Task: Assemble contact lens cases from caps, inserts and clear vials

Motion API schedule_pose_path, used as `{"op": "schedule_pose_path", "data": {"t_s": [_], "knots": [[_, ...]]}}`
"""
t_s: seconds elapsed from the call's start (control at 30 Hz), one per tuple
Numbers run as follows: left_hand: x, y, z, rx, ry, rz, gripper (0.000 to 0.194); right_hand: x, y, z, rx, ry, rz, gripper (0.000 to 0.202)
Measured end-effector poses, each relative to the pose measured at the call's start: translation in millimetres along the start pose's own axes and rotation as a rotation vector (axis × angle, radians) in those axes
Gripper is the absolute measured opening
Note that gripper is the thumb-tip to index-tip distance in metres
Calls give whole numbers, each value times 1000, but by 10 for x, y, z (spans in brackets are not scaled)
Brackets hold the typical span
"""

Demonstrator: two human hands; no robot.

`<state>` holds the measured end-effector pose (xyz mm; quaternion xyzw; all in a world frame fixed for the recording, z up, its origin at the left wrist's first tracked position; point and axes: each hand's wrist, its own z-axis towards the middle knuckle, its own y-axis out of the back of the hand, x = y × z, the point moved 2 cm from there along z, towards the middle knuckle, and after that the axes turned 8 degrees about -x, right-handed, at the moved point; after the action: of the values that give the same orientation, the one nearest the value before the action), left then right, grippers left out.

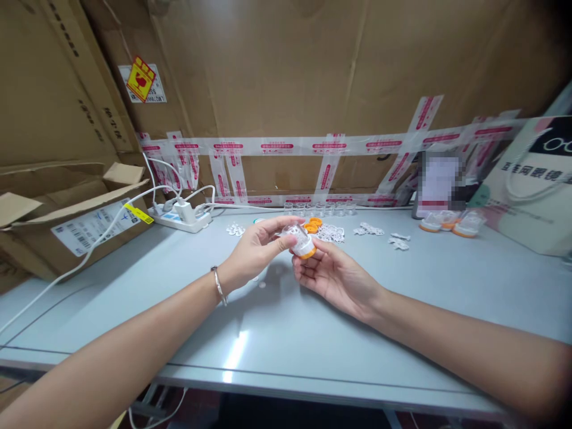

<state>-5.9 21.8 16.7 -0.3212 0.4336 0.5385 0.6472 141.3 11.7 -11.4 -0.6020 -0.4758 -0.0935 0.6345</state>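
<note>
Above the middle of the table, both hands grip a small clear plastic container (304,245) with a white band and an orange base. It is tilted. The fingers and thumb of my left hand (261,244) close around its clear upper part. My right hand (335,277) pinches the orange base from the right, with its lower fingers curled beneath. Just behind lie orange rings (313,223) and a pile of small white plastic pieces (330,233). A row of clear cups (319,209) stands farther back.
Several similar orange-based containers (467,225) stand at right, near a phone (440,182) and a white printed box (531,185). More white pieces (369,229) lie in small groups. A power strip (185,219) with white cables and an open cardboard box (75,220) occupy the left. Cardboard walls (277,77) the back.
</note>
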Motion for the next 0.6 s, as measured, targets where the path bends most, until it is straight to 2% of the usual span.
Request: {"op": "schedule_pose_path", "data": {"t_s": [0.17, 0.27, 0.43, 0.6], "knots": [[-16, 3, 4, 54, -21, 51, 36, 12, -11, -11, 17, -26, 18, 24], [2, -1, 6, 32, -68, 121, 37, 30, -1, -4, 8, 0, -51, 24], [23, -39, -32, 13, -193, 324, 39, 114, 66, 57, -19, 105, -289, 21], [22, -80, -85, 58, -171, 322, 39, 241, 115, 61, -4, 215, -632, 17]]}}
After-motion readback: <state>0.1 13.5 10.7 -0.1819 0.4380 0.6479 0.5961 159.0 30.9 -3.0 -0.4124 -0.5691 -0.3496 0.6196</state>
